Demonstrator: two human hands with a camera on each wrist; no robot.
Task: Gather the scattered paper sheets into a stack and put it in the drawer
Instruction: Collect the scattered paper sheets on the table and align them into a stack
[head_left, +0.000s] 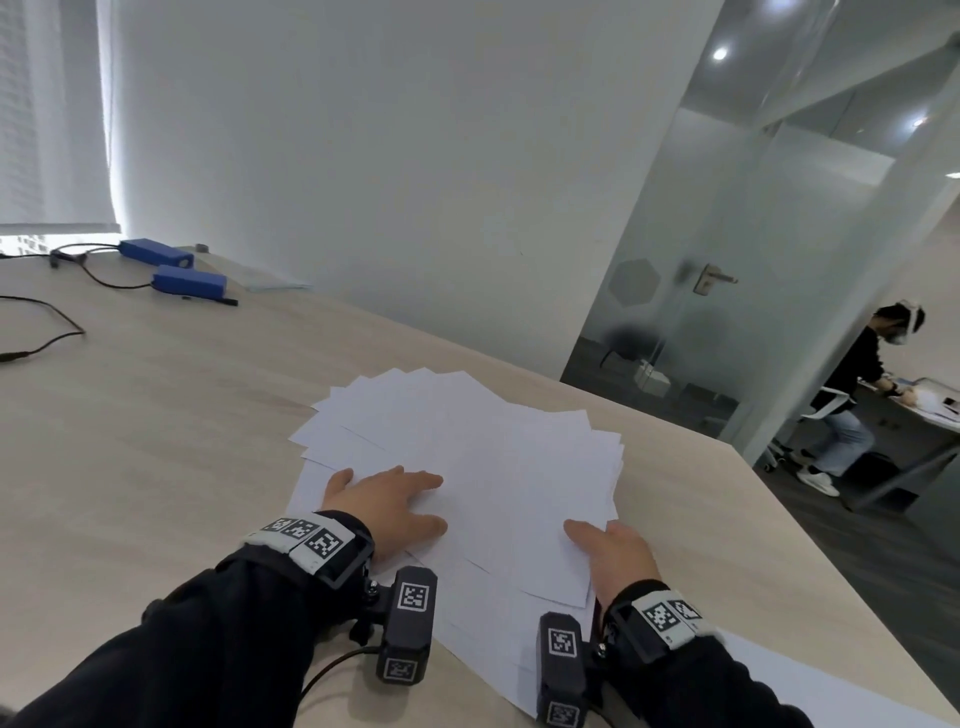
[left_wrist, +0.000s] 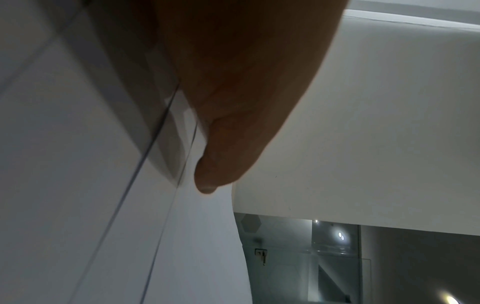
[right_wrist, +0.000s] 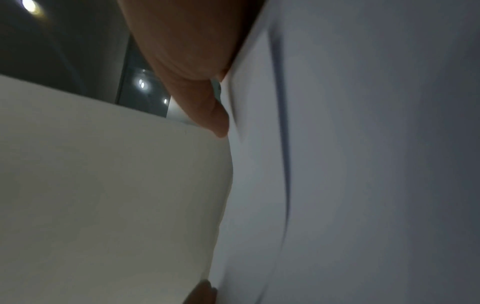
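White paper sheets (head_left: 467, 441) lie fanned out in a loose overlapping pile on the light wooden table (head_left: 156, 441). My left hand (head_left: 384, 499) rests flat on the pile's left side with straight fingers, the fingertips hidden under a top sheet. My right hand (head_left: 618, 556) is at the pile's near right corner, thumb on top of the sheets and fingers hidden beneath them. The left wrist view shows the left hand (left_wrist: 233, 102) lying on paper sheets (left_wrist: 78, 164). The right wrist view shows the right hand (right_wrist: 187, 51) against the paper sheets (right_wrist: 363, 164). No drawer is in view.
Two blue boxes (head_left: 156, 252) (head_left: 189, 282) and black cables (head_left: 47, 332) sit at the far left of the table. The table's right edge (head_left: 779, 499) runs close to the pile. One more sheet (head_left: 831, 691) lies at the near right. A glass door (head_left: 675, 312) and a person (head_left: 852, 395) are beyond.
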